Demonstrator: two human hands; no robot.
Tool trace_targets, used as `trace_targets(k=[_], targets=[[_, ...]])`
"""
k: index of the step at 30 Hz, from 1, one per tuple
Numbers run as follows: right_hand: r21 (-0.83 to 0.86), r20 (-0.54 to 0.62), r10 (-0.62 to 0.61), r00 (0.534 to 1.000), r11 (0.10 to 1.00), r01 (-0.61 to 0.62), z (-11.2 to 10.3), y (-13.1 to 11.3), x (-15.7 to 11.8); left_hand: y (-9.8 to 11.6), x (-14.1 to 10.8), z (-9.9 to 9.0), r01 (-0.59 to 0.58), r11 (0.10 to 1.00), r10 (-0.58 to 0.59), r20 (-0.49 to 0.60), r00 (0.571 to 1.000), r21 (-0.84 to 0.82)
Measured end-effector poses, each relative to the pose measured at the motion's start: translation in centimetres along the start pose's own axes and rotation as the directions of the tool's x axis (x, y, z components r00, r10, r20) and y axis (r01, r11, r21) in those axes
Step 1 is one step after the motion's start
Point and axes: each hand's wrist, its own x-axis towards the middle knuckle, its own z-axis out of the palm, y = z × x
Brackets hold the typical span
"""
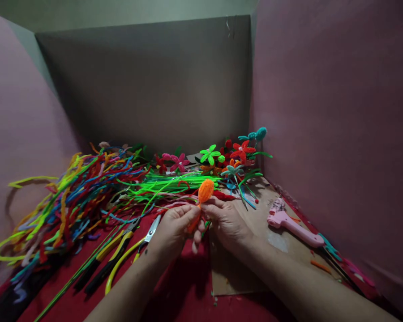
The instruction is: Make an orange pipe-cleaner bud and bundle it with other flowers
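Note:
An orange pipe-cleaner bud [206,191] stands upright between my two hands, its rounded head above my fingertips. My left hand [179,223] pinches it just under the head, with more orange pipe cleaner showing below the fingers. From the other side, my right hand [225,219] closes its thumb and finger on the base of the same bud. Close to my left wrist lie scissors [152,229] with yellow handles and pliers [121,246] with black and yellow grips.
A big heap of coloured pipe cleaners [83,192] lies at left. Green stems [174,181] and finished pipe-cleaner flowers, including a red flower [243,150], line the back. A pink glue gun [293,226] rests on cardboard [242,273] at right. Walls [336,112] enclose the sides.

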Motion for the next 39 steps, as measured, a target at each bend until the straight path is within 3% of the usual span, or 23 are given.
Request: trace_targets(k=[2,4,7,13,25,28,31,39], targets=[[-0.032,-0.054,-0.056,0.997,0.998,0.055,-0.1,0.2,0.1,-0.1,-0.1,0.5,-0.104,0.979,0.126,-0.120,0.985,0.175],[-0.108,-0.111,-0.127,0.986,0.987,0.115,-0.3,0.2,0.1,-0.4,-0.2,0.8,-0.183,0.923,0.261,-0.204,0.943,0.337],[-0.240,-0.092,-0.171,0.981,0.960,0.145,-0.5,0.0,0.1,-0.6,-0.4,0.8,-0.222,0.880,0.343,-0.239,0.909,0.419],[-0.383,0.005,-0.167,0.986,0.911,0.156,-0.3,-1.1,0.0,-0.3,-0.6,0.5,-0.219,0.896,0.343,-0.290,0.894,0.385],[-0.349,-0.064,-0.148,0.987,0.930,0.117,0.3,-1.7,-0.3,-0.2,-0.6,0.8,-0.165,0.960,0.229,-0.291,0.929,0.226],[-0.380,-0.041,-0.195,0.980,0.910,0.165,0.4,-1.9,-0.3,0.0,-0.7,0.7,-0.088,0.990,0.113,-0.253,0.961,0.107],[-0.329,-0.027,-0.185,0.982,0.930,0.166,0.0,-1.6,-0.1,0.2,-0.7,0.6,-0.015,0.997,0.004,-0.145,0.989,-0.074],[-0.067,0.088,0.032,0.996,0.997,-0.026,-0.7,-0.8,0.3,0.2,-0.5,0.0,0.161,0.916,-0.115,0.146,0.983,-0.367]])
